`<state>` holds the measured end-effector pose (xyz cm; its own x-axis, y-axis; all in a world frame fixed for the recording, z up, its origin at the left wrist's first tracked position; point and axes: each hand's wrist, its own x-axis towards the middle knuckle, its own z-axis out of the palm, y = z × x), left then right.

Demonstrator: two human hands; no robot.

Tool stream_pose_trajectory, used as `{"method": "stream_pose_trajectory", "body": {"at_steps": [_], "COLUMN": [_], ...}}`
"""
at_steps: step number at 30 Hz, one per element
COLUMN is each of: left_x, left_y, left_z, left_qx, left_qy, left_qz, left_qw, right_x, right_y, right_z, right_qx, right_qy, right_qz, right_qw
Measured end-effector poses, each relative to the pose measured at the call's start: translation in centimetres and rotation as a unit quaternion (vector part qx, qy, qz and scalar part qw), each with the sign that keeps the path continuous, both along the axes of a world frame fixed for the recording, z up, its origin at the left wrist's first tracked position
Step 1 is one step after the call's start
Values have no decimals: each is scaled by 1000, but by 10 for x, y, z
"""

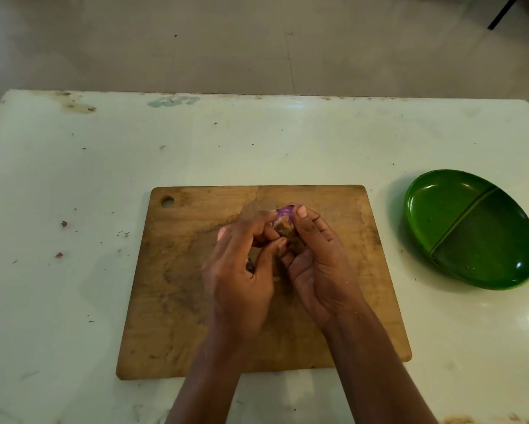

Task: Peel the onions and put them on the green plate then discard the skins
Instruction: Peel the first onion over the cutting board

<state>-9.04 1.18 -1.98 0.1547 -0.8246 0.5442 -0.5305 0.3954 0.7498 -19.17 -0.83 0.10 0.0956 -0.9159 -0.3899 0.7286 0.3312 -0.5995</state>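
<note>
Both hands meet above the middle of a wooden cutting board (195,301), wrists coming in from the near edge and angled toward each other.

The right hand (321,267) is turned with its palm facing left and partly up. Its thumb stretches forward and its tip presses on the far side of the purple onion (284,215). The other fingers (287,258) curl in beneath, so the onion is cradled between thumb and fingertips, lifted off the board.

The left hand (241,270) shows its back to the camera. Its fingers (257,223) are bent toward the right hand. The thumb and forefinger close in a pinch on the brownish skin (284,229) that hangs at the near side of the onion, right where the two sets of fingertips come together. The remaining left fingers are tucked under the palm and mostly hidden. A dark purple bit shows below that palm, and what it is cannot be told.

The green plate (440,206), oval with a ridge splitting it into two sections, sits on the pale tabletop (73,179), well apart to the right of the right fingers and just beyond the board's right edge. A few small reddish scraps (63,224) lie on the tabletop far to the left of the left fingers.
</note>
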Motion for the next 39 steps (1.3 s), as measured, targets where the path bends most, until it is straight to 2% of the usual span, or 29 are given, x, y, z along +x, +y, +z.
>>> {"method": "stream_pose_trajectory", "body": {"at_steps": [5,10,27,35,39], "left_x": [-2,-5,-7,-2,2], "left_y": [-1,-1,0,0,0], "left_z": [1,5,2,-1,-5], "left_qx": [-12,-19,-12,-25,-20], "left_qy": [-13,16,-16,15,-14], "left_qz": [9,-15,-25,-1,8], "left_qw": [1000,1000,999,1000,1000], "right_x": [0,-2,-3,-7,-7], "right_y": [-1,-1,-1,-2,-2], "right_z": [0,0,1,2,4], "right_qx": [-5,-9,-7,43,63], "right_qy": [7,-7,-7,-21,-22], "right_qz": [4,-3,-7,-60,-70], "right_qw": [1000,1000,1000,997,995]}}
